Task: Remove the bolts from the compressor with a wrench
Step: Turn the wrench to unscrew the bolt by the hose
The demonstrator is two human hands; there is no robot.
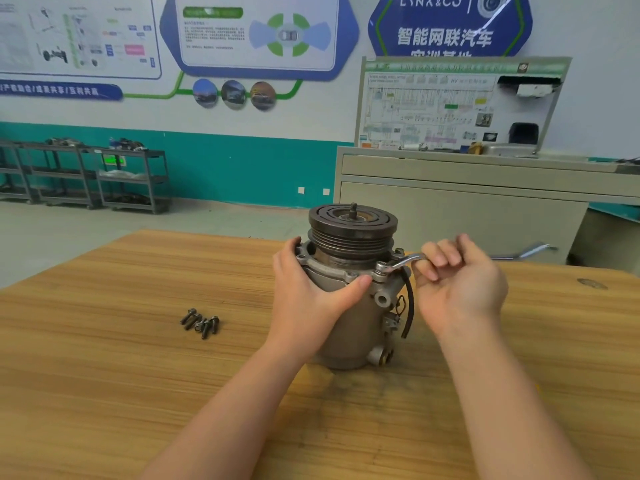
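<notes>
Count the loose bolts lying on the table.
About 4 loose bolts, bunched in one overlapping pile on the wooden table, left of the compressor; the overlap may hide another.

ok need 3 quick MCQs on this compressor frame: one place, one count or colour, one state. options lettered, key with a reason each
1. Where do the loose bolts lie on the wooden table?
A. left of the compressor
B. on the pulley
C. behind the compressor

2. What colour is the wall's lower band?
A. red
B. teal
C. yellow

3. What is the right hand doing?
A. resting flat on the table
B. picking up a loose bolt
C. gripping the wrench set on a flange bolt

Key:
1 A: the bolts sit in a cluster on the table, apart from the compressor, on its left.
2 B: a teal band runs under the white wall.
3 C: its fingers curl round the wrench handle, whose head sits on a bolt at the flange, while the left hand steadies the body.
</notes>
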